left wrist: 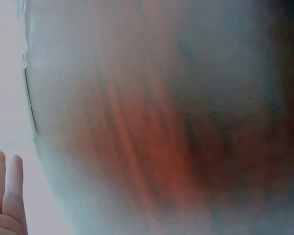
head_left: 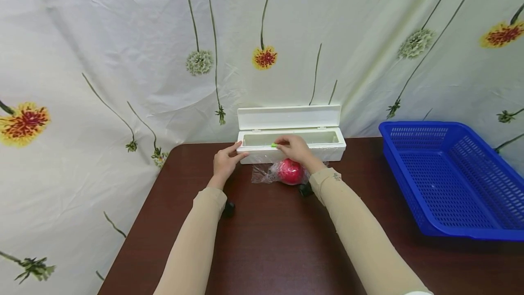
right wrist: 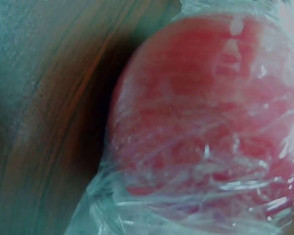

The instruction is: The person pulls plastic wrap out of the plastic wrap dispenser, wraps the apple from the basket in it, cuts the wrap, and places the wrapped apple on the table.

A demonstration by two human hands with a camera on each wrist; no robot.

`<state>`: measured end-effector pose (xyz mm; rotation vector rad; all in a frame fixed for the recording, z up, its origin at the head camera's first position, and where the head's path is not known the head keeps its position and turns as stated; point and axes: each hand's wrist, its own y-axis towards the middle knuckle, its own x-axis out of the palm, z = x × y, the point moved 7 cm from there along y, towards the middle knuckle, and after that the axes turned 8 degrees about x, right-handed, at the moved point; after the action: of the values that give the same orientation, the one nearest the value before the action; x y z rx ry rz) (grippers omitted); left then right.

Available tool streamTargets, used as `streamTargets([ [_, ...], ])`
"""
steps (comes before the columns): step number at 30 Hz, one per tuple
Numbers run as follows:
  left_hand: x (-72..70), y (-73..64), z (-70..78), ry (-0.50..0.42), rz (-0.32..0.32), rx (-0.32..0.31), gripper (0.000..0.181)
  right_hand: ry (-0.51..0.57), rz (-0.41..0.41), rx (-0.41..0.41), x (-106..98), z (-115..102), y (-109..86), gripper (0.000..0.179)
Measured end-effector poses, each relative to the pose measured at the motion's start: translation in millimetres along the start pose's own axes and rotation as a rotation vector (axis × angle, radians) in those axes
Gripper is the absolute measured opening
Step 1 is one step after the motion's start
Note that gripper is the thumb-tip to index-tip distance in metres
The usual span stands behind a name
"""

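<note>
A long white cling film dispenser [head_left: 292, 153] stands at the table's back edge, its hinged lid [head_left: 289, 117] raised. My left hand [head_left: 224, 164] holds its left front corner, thumb on the front face and a finger at the end. In the left wrist view, two straight fingers [left wrist: 12, 191] show beside the white box. My right hand [head_left: 295, 148] pinches a small bright green slide cutter [head_left: 274, 145] on the dispenser's front rim. Just below the right hand, a round red object [head_left: 290, 172] sits in clear cling film [head_left: 264, 174] against the dispenser's front. That wrapped object fills much of the right wrist view.
A large blue plastic basket [head_left: 446, 185] stands on the right of the dark brown table [head_left: 282, 240]. Behind the table hangs a white flower-patterned cloth [head_left: 163, 35]. Black wrist-camera parts show beneath both wrists.
</note>
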<state>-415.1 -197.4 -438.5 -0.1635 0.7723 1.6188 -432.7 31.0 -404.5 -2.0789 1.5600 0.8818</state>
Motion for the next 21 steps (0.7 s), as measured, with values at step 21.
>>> streamTargets([
  [21, -1.1, -0.6, 3.8, 0.022, 0.002, 0.009, 0.052, 0.003, 0.011, -0.027, -6.6, 4.7, -2.6, 0.022],
])
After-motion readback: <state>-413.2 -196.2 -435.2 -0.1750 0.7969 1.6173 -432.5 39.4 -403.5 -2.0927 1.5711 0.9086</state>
